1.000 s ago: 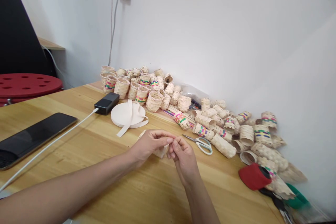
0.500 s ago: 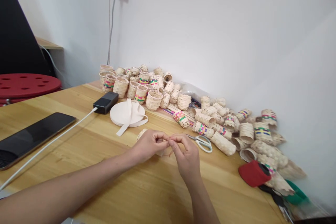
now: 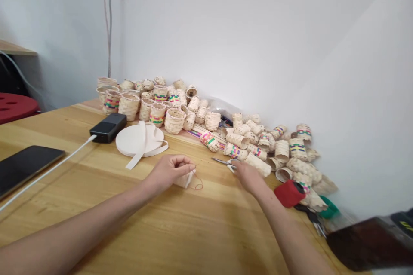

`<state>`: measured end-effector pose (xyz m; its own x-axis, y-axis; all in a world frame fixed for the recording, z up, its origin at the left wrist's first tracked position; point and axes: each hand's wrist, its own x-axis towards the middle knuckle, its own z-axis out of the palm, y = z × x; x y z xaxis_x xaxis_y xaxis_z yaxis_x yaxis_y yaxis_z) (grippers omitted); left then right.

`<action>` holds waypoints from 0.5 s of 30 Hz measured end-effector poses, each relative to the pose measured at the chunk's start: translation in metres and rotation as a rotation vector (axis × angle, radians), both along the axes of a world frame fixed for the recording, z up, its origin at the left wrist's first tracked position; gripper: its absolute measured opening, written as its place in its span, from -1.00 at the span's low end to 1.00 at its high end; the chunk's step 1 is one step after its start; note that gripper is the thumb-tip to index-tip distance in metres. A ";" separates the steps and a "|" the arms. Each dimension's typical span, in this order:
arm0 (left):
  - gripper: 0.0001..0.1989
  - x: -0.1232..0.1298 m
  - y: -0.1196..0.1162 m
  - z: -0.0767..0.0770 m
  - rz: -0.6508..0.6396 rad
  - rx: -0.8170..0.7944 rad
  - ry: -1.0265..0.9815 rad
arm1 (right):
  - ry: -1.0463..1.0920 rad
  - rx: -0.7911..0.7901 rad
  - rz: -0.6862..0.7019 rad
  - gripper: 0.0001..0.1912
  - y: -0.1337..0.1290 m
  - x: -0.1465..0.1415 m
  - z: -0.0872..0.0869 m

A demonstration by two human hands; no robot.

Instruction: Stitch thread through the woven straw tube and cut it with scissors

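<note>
My left hand (image 3: 171, 171) is closed in a pinch on a thin red thread (image 3: 200, 184), which loops down to the right of the fingertips. Beneath that hand, a small pale woven basket (image 3: 186, 179) lies on the table, largely covered by the fingers. My right hand (image 3: 249, 175) has its fingers on the handles of a pair of scissors (image 3: 222, 161) with pale grips. The metal blades point left, and the palm hides most of the handles.
Many small woven baskets (image 3: 175, 121) are heaped along the wall. A roll of cream ribbon (image 3: 124, 142), a black power bank (image 3: 108, 127) with a white cable and a phone (image 3: 29, 167) are on the left. At right are a red thread spool (image 3: 288, 193) and a dark object (image 3: 368, 242).
My right hand has left the left fingertips and moved right onto the scissors. My left hand keeps its pinch near the basket. The camera view has shifted to the right.
</note>
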<state>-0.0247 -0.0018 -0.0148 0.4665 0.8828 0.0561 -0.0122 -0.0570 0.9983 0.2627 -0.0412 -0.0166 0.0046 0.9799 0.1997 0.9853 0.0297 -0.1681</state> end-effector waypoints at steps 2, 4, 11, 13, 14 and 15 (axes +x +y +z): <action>-0.65 0.000 -0.001 0.002 -0.001 -0.035 -0.013 | -0.053 -0.046 0.039 -0.56 -0.006 0.013 -0.017; -0.64 0.001 -0.003 0.002 -0.002 -0.064 -0.016 | -0.089 -0.053 0.065 -0.49 -0.011 0.019 -0.030; -0.57 0.001 -0.004 0.007 0.031 -0.104 -0.026 | -0.158 -0.065 0.037 -0.39 0.004 0.035 -0.035; -0.57 0.001 -0.003 0.010 0.055 -0.105 -0.029 | -0.171 -0.099 0.040 -0.37 0.007 0.035 -0.031; -0.57 0.000 -0.003 0.010 0.061 -0.103 -0.035 | -0.177 -0.116 0.042 -0.36 0.006 0.034 -0.028; -0.57 0.000 -0.003 0.011 0.063 -0.104 -0.040 | -0.182 -0.135 0.047 -0.35 0.005 0.032 -0.025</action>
<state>-0.0247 -0.0046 -0.0040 0.4094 0.9122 -0.0197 -0.0522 0.0450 0.9976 0.2952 -0.0366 -0.0414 -0.0656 0.9960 0.0603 0.9978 0.0653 0.0071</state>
